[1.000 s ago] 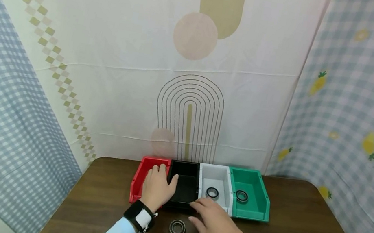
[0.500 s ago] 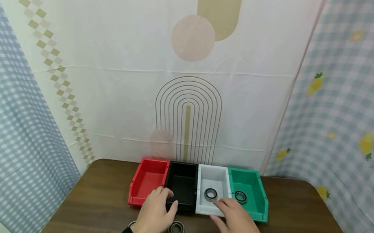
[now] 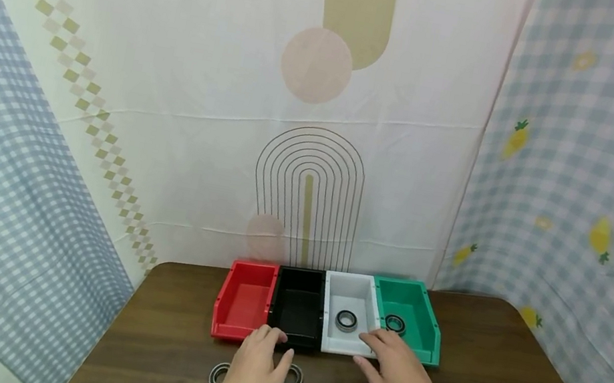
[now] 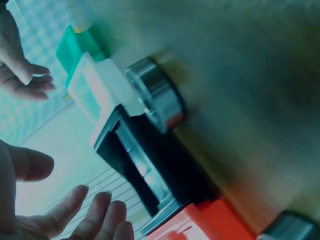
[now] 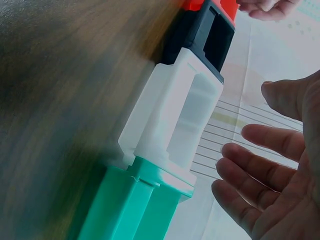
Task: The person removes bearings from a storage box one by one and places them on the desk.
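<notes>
My left hand (image 3: 257, 367) hovers over the table between two ball bearings, holding nothing. One bearing (image 3: 218, 376) is partly hidden at its left; the other bearing (image 3: 293, 379) lies at its right, partly behind the thumb. In the left wrist view that bearing (image 4: 156, 94) shows its shiny metal side, apart from the fingers. My right hand (image 3: 400, 376), also holding nothing, is above the front edge of the white bin (image 3: 345, 343), its fingers loosely bent in the right wrist view. A bearing (image 3: 346, 321) lies in the white bin, another bearing (image 3: 395, 324) in the green bin (image 3: 415, 299).
The red bin (image 3: 243, 299) and the black bin (image 3: 298, 305) complete the row with the white and green ones, near the back of the brown wooden table (image 3: 169, 324). Behind it hangs a patterned cloth (image 3: 214, 162), with checked cloth (image 3: 559, 213) on the right.
My left hand has come back from the red bin toward the table's front, and a second bearing shows beside it. My right hand has shifted right, away from the black bin.
</notes>
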The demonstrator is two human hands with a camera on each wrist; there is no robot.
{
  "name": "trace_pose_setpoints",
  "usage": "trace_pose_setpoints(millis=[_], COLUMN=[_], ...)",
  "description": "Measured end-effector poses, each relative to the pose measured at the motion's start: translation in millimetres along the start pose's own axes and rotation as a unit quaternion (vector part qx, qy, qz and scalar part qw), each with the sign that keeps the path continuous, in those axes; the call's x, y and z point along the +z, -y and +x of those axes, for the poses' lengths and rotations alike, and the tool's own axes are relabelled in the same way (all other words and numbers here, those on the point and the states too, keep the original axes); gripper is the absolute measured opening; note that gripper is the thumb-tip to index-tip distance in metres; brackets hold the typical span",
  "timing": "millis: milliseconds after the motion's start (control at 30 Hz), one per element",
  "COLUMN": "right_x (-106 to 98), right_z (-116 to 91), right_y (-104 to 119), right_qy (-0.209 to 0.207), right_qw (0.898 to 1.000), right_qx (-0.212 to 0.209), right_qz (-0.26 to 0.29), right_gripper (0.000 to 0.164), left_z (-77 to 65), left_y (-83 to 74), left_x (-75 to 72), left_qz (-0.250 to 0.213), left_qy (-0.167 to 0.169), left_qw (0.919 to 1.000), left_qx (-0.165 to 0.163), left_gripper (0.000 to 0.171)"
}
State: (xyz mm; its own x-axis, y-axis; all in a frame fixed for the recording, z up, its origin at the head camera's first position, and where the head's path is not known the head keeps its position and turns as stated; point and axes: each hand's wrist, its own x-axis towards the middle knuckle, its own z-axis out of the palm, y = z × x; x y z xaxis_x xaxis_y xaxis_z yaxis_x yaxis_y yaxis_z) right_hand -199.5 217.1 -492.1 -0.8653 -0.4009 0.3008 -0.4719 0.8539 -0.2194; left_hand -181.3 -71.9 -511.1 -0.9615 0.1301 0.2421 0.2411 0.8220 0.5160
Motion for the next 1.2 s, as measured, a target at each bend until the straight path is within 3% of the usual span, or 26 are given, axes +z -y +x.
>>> trace_pose_setpoints(millis=[467, 700, 967, 1200], right_x=[6.3, 6.7, 6.9, 6.4], right_z=[-5.5, -4.4, -2.1, -1.5], right_y=[-4.9, -5.1, -3.8, -4.6], right_qy=[-0.003, -0.011, -0.021, -0.030], right_qw=[1.000, 1.000, 1.000, 0.999], right_qx=[0.000, -0.003, 0.000, -0.003], right_qz=[0.013, 0.020, 0.018, 0.018], right_gripper=[0.035, 0.034, 0.032, 0.031], left_z=[-1.3, 3.3, 25.2, 51.5], left_y=[-2.9, -10.0, -24.4, -40.5], left_x=[8.9, 13.7, 23.0, 35.0], left_qz=[0.009, 0.006, 0.023, 0.037], left_qy=[-0.003, -0.018, -0.040, -0.071], left_qw=[0.9999, 0.9994, 0.9978, 0.9961], left_qx=[0.006, 0.027, 0.047, 0.035], left_gripper=[0.025, 0.026, 0.031, 0.033])
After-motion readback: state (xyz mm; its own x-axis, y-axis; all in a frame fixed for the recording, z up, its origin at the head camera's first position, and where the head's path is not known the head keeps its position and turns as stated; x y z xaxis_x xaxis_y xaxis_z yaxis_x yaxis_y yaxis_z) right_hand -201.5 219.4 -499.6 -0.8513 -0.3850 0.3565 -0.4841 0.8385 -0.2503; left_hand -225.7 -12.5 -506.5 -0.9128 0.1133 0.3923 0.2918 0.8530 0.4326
